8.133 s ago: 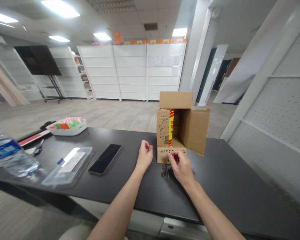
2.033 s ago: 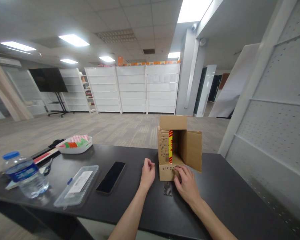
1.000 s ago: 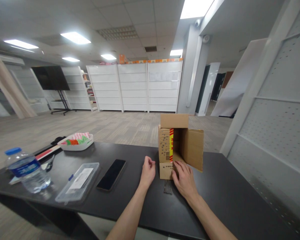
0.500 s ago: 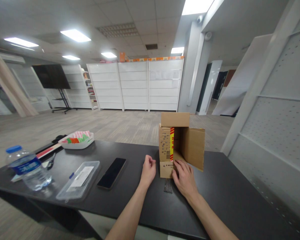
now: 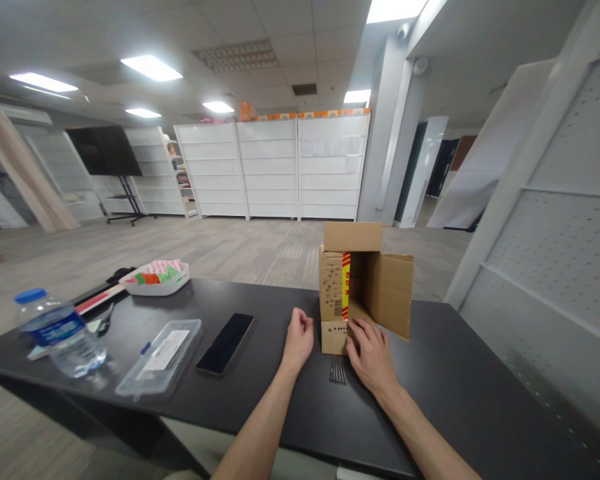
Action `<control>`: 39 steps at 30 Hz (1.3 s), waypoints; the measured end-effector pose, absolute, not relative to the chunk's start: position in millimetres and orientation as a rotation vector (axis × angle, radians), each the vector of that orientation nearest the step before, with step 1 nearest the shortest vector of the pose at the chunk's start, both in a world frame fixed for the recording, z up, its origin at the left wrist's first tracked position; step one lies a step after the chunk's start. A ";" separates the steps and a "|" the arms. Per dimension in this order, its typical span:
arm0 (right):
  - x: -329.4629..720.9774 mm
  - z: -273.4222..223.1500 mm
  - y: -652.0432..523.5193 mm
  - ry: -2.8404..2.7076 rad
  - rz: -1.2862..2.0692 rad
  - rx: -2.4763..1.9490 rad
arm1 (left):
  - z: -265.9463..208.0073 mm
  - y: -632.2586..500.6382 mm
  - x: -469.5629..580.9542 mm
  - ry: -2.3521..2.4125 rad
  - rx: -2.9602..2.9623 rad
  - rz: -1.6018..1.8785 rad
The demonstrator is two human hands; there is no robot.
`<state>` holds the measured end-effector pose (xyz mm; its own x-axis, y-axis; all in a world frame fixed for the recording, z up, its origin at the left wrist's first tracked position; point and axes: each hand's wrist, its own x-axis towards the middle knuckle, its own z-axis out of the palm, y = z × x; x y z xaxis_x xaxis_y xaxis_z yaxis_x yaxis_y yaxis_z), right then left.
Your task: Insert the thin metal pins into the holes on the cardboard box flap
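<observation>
A cardboard box (image 5: 330, 283) stands on its side, its open mouth facing me, with flaps spread at the top, right and bottom. Round grey spots dot its left face, and the lower flap (image 5: 333, 342) has a row of small dark holes. My right hand (image 5: 373, 352) rests on that flap, its bent fingers apart over the edge. Left of the box, my left hand (image 5: 299, 339) is closed with the fingers curled in; whatever they hold, if anything, is hidden. Several thin metal nails or screws (image 5: 337, 371) lie side by side in front of the flap.
On the black table (image 5: 260, 393) lie a phone (image 5: 226, 343) and a clear plastic case (image 5: 160, 359). A water bottle (image 5: 60, 333), scissors (image 5: 105, 321) and a white basket (image 5: 157, 285) with colourful packets stand or lie at the left. A perforated panel (image 5: 555, 267) rises at the right.
The whole view has shifted slightly. Both hands, the box and the nails or screws keep their places relative to each other.
</observation>
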<state>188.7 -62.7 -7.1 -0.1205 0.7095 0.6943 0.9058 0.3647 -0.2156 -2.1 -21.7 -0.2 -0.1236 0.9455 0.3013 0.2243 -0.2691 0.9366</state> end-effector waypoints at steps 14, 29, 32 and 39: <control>187.7 -4.7 -64.9 -1.894 -0.343 -1.396 | -4.0 -19.3 -2.5 1.314 1.523 1.467; 188.4 -2.0 -67.6 -1.904 -0.326 -1.374 | -2.0 -20.0 -1.8 1.305 1.516 1.458; 188.2 -1.1 -68.4 -1.919 -0.331 -1.371 | 0.1 -21.0 -2.1 1.313 1.523 1.462; 185.9 3.2 -71.9 -1.953 -0.314 -1.342 | -0.6 -21.6 -2.2 1.324 1.520 1.464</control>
<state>185.9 -71.9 3.2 -0.1854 0.7043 0.6853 0.8838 0.4244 -0.1971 -2.2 -21.6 -0.6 -0.1275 0.9381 0.3220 0.2267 -0.2885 0.9303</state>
